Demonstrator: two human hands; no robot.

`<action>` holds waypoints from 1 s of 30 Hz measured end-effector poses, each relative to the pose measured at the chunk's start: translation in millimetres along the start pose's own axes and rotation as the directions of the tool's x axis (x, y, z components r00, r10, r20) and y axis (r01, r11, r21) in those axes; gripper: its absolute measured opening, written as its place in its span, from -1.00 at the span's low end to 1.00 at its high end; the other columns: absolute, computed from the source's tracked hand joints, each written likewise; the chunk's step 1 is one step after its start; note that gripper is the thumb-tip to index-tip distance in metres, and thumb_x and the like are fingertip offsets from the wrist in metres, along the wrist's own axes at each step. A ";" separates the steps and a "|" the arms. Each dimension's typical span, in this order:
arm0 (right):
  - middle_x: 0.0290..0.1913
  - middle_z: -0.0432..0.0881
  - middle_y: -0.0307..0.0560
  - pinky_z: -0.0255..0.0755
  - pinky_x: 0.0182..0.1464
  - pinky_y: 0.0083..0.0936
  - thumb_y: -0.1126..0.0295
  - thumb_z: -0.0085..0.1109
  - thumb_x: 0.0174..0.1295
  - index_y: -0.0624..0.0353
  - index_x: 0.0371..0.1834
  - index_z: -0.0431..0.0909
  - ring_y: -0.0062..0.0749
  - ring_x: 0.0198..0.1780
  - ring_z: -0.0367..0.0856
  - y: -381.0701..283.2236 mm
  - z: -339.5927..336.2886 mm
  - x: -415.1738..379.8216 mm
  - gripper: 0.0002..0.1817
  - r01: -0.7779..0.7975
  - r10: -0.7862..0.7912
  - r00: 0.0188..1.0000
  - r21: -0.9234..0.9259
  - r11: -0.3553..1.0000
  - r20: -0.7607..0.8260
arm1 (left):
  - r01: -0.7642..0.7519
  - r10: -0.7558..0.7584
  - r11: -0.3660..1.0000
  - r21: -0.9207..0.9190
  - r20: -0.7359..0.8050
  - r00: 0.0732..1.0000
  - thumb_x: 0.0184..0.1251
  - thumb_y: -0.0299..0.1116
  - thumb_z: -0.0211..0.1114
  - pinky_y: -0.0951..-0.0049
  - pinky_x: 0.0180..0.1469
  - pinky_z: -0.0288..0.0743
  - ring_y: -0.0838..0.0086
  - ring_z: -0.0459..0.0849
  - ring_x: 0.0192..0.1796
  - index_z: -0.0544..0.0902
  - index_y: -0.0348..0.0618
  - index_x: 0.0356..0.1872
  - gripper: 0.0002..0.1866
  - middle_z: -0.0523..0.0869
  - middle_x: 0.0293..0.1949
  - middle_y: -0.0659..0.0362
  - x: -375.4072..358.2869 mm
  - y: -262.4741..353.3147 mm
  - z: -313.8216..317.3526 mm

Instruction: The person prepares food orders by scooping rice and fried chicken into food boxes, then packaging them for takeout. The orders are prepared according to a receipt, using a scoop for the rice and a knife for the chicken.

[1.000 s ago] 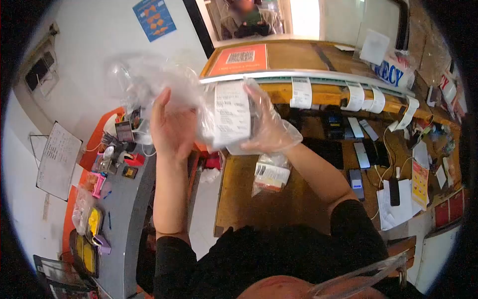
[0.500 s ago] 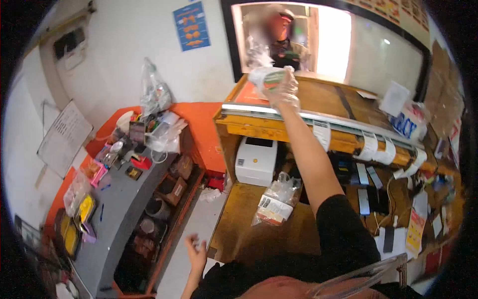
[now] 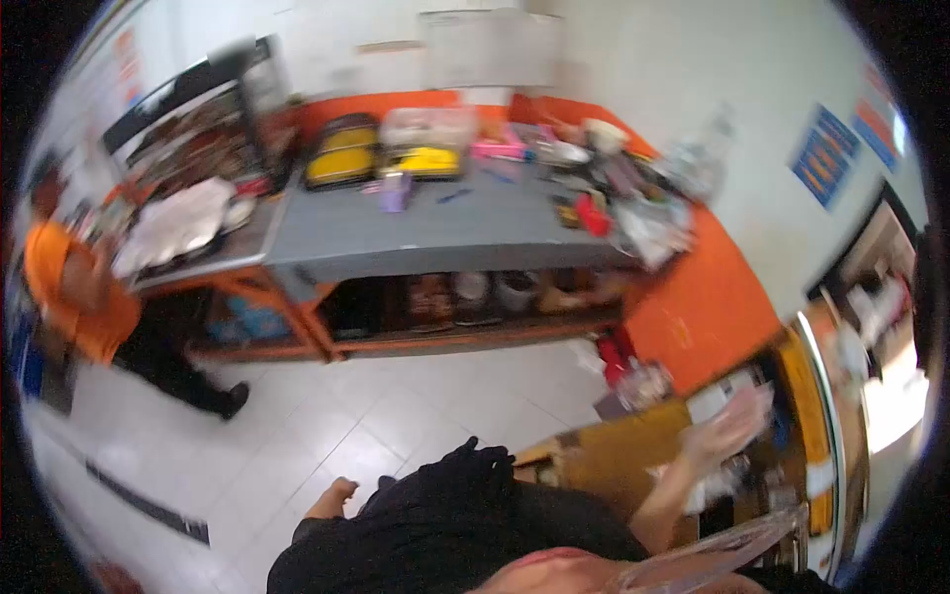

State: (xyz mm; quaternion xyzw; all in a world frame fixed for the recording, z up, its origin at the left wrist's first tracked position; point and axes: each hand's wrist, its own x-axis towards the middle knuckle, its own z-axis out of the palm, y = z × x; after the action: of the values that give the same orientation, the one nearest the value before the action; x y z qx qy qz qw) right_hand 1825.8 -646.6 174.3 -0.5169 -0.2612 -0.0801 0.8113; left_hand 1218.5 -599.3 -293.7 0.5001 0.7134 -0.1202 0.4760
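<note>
My right hand [image 3: 730,428], in a clear plastic glove, is over the wooden counter [image 3: 618,444] at the lower right. Its fingers look stretched out, though motion smears them, and I make out nothing held in them. Just behind the fingers is the white label printer [image 3: 711,398], partly covered by the hand. Low beside my black shirt, my left hand [image 3: 342,489] hangs above the tiled floor. It touches nothing that I can see, and its fingers are too small and blurred to read.
A grey worktable [image 3: 396,233] with bags, pouches and small items runs along the wall, with a shelf below. At left, a person in an orange shirt [image 3: 74,282] stands by a metal tray [image 3: 178,228]. An orange panel [image 3: 698,307] joins the wooden counter.
The view has swung left, away from the window. My right hand has drawn back from the window ledge, and the wrapped package it held there is no longer seen in it.
</note>
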 end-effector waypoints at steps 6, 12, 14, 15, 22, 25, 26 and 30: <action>0.16 0.40 0.10 0.28 0.13 -0.25 0.18 -0.03 0.22 0.18 0.12 0.35 -0.11 0.17 0.38 136.9 135.5 -256.3 -0.55 0.546 0.444 0.209 -0.480 0.686 0.872 | 0.027 0.017 0.956 -0.291 0.147 0.989 0.11 -0.17 0.17 0.32 -0.28 0.50 0.36 0.61 -0.34 0.59 -0.28 -0.37 -0.68 0.65 -0.39 0.07 -4.2 -62.2 -31.8; 0.02 0.49 0.13 0.38 0.01 -0.22 0.09 0.03 0.13 -0.08 0.17 0.33 -0.04 0.02 0.50 155.6 319.6 -359.0 -0.49 0.758 0.606 -0.357 -0.159 0.632 0.710 | 0.132 -0.001 0.763 -0.633 0.203 0.979 0.13 -0.19 0.17 0.37 -0.25 0.49 0.38 0.60 -0.32 0.55 -0.30 -0.27 -0.67 0.64 -0.36 0.08 -5.0 -114.0 -101.3; -0.16 0.58 0.10 0.42 -0.08 -0.23 0.13 0.02 0.14 -0.03 0.05 0.43 -0.03 -0.12 0.56 111.4 391.9 -374.4 -0.60 0.683 0.510 -0.251 -0.222 0.696 0.823 | 0.075 -0.001 0.642 -0.763 0.098 0.995 0.14 -0.19 0.18 0.39 -0.24 0.49 0.39 0.60 -0.32 0.54 -0.31 -0.23 -0.66 0.64 -0.35 0.09 3.3 -115.0 -140.1; -0.25 0.60 0.10 0.43 -0.13 -0.23 0.15 0.01 0.16 0.03 -0.02 0.48 -0.03 -0.19 0.58 103.4 418.5 -384.9 -0.64 0.591 0.417 -0.181 -0.240 0.770 0.891 | 0.021 -0.016 0.570 -0.821 0.014 1.000 0.15 -0.20 0.18 0.40 -0.23 0.49 0.40 0.60 -0.31 0.54 -0.31 -0.22 -0.65 0.64 -0.34 0.09 7.3 -110.5 -164.4; -0.41 0.59 -0.12 0.46 -0.31 -0.65 0.50 -0.03 0.22 0.27 -0.21 0.54 -0.56 -0.44 0.52 199.3 598.9 -558.7 -0.84 -0.407 0.440 -0.058 -0.423 0.809 0.896 | -0.499 -0.143 0.417 -0.759 -0.597 0.789 0.18 -0.32 0.21 0.52 -0.21 0.45 0.49 0.59 -0.31 0.52 -0.31 -0.18 -0.72 0.63 -0.37 0.13 47.0 -91.5 -368.1; -0.38 0.59 -0.10 0.46 -0.33 -0.65 0.56 -0.02 0.20 0.28 -0.22 0.49 -0.57 -0.44 0.52 144.3 678.9 -635.9 -0.87 -0.518 0.357 -0.239 -0.430 0.740 0.903 | -0.587 -0.138 0.473 -0.657 -0.713 0.687 0.17 -0.31 0.24 0.55 -0.20 0.45 0.52 0.59 -0.29 0.52 -0.29 -0.16 -0.71 0.63 -0.35 0.14 61.9 -91.2 -434.2; -0.37 0.58 -0.09 0.46 -0.32 -0.64 0.59 0.02 0.17 0.28 -0.22 0.48 -0.56 -0.42 0.51 142.4 706.4 -666.9 -0.87 -0.557 0.237 -0.325 -0.388 0.734 0.916 | -0.607 -0.121 0.491 -0.625 -0.739 0.663 0.17 -0.31 0.25 0.52 -0.19 0.45 0.52 0.59 -0.30 0.52 -0.29 -0.16 -0.71 0.63 -0.36 0.14 59.1 -83.9 -460.6; -0.14 0.45 -0.21 0.40 -0.26 -0.62 0.61 0.01 0.14 0.11 -0.02 0.37 -0.57 -0.28 0.43 92.4 768.9 -776.1 -0.68 -0.651 -0.001 -0.198 -0.131 0.748 0.980 | -0.632 -0.023 0.521 -0.573 -0.750 0.661 0.03 -0.24 0.38 0.37 -0.03 0.39 0.38 0.55 -0.14 0.45 -0.29 -0.08 -0.52 0.57 -0.20 0.06 26.9 -39.6 -562.3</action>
State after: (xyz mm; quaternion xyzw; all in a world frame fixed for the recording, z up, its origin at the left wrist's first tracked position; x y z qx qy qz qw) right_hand 940.3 -36.4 -39.3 -0.2530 -0.6179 0.6080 0.4295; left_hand 870.3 -237.7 -36.0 0.3628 0.6965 0.4996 0.3656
